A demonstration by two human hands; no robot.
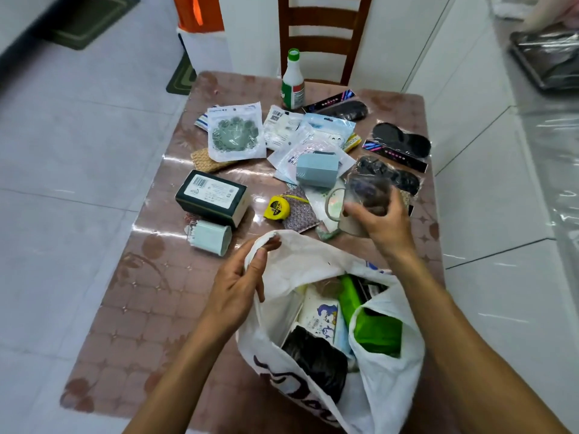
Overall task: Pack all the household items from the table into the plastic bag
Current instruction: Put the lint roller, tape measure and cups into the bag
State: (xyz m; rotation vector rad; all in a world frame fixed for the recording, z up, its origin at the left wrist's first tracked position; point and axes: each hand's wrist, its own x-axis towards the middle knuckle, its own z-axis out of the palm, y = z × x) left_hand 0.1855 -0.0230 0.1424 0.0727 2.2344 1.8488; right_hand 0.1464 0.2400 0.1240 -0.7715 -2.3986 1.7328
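A white plastic bag (385, 399) stands open at the table's near edge, with a green box, a dark bundle and printed packets inside. My left hand (241, 286) pinches the bag's upper left rim and holds it up. Just beyond the bag's mouth, my right hand (382, 220) grips a clear packet of dark items (366, 192) above the table. Loose on the table lie a yellow tape measure (276, 208), a dark box (213, 197), a pale cylindrical container (209, 237), a blue-grey holder (317, 169) and several sealed packets (235, 131).
A white bottle with a green cap (293, 83) stands at the table's far edge in front of a wooden chair (322, 29). Black insole packs (399, 142) lie at the far right. The brown table (141, 308) is surrounded by white tiled floor.
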